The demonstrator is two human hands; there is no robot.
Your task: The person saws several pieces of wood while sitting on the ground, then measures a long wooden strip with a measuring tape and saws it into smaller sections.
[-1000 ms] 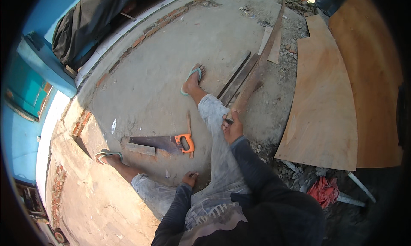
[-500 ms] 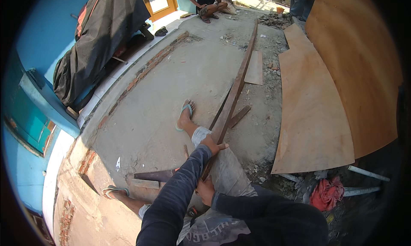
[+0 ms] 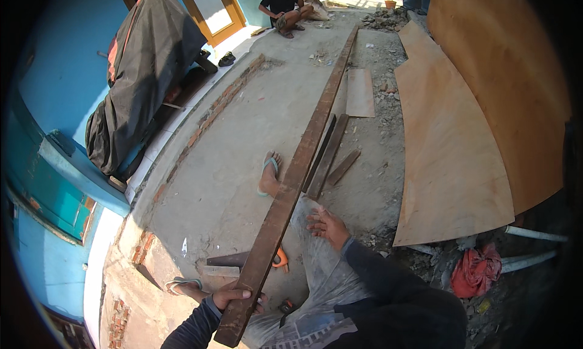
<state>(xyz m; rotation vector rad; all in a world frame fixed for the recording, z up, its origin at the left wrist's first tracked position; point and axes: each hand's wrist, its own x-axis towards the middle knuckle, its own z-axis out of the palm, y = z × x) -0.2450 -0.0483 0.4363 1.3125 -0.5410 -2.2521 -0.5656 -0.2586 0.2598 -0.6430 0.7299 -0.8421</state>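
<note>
A long brown wooden beam (image 3: 282, 206) runs from just in front of me to the far end of the yard, passing over my legs. My left hand (image 3: 234, 295) is wrapped round its edge close to the near end. To the right of the beam, above my knee, my right hand (image 3: 328, 227) is open and holds nothing. Under the beam lies a handsaw with an orange handle (image 3: 281, 260), its blade partly covered by the beam. A small dark and red tool (image 3: 286, 306), too small to make out, rests by my lap.
Shorter wood pieces (image 3: 328, 154) and an offcut (image 3: 344, 167) lie right of the beam. Plywood sheets (image 3: 449, 142) stand along the right, near a red cloth (image 3: 477, 270) and white pipes (image 3: 534, 233). A covered object (image 3: 146, 75) stands left; a person (image 3: 284, 9) sits far off.
The beam's near end has swung left and now shows its broad face. My left hand has shifted to that near end. My right hand has let go and moved up and right.
</note>
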